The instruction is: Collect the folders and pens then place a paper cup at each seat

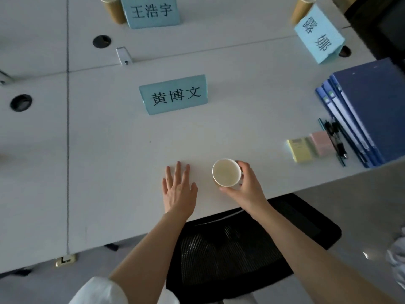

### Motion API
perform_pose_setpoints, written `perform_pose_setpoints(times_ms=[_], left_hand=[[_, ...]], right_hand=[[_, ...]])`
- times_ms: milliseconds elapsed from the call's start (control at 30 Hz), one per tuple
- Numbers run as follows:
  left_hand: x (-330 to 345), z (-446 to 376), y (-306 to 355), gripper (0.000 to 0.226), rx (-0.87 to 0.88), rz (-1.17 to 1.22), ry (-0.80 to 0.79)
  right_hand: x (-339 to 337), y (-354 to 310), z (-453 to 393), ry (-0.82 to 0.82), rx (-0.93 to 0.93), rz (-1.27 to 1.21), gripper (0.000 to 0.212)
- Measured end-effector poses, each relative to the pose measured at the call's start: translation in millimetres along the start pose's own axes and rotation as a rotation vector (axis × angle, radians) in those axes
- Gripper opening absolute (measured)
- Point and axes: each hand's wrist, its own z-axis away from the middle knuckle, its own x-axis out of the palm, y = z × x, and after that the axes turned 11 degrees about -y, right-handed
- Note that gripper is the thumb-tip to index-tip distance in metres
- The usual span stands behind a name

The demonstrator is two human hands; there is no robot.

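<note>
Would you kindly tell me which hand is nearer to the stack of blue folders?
The right hand, gripping the paper cup, is nearer the blue folders; the left hand lies flat beyond the cup.

The white paper cup looks matt. The white table is smooth, faintly sheened. At its right edge, blue plastic folders look glossy. Black chair mesh looks woven.

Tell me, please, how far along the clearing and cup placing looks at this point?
Done: the blue folders are stacked at the table's right end with the pens beside them, and cups stand at both far seats. In hand: the right hand grips a paper cup at the near seat; the left hand lies flat. Left: releasing it; other seats are out of view.
</note>
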Motion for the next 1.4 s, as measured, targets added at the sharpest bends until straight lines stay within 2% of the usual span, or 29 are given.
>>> perform_pose_setpoints(times_ms=[233, 467, 633, 967, 1200, 1400], left_hand=[[-7.5, -10.0, 23.8, 0.065, -0.173, 0.046, 0.030], [-34.9, -65.9, 56.1, 0.065, -0.230, 0.152, 0.140], [-39.6, -105.6, 68.4, 0.070, -0.350, 0.297, 0.237], [-10.4, -126.1, 68.4, 0.072, -0.417, 0.098, 0.342], [-9.3, -126.3, 69.0, 0.071, -0.431, 0.088, 0.361], [-10.4, -125.6, 69.9, 0.071, -0.424, 0.079, 0.390]], right_hand=[[-32.6, -9.9, -36.5, -0.066, 0.000, -0.078, 0.067], [-80.6, -29.5, -115.0, -0.070, -0.075, -0.040, 0.068], [-95.4, -40.2, -172.9, -0.076, -0.135, -0.004, 0.068], [-94.4, -62.3, -272.5, -0.079, -0.203, -0.045, 0.062], [-87.2, -51.3, -289.2, -0.101, -0.182, -0.044, 0.072], [-82.4, -25.7, -274.5, -0.050, -0.233, -0.013, 0.066]])
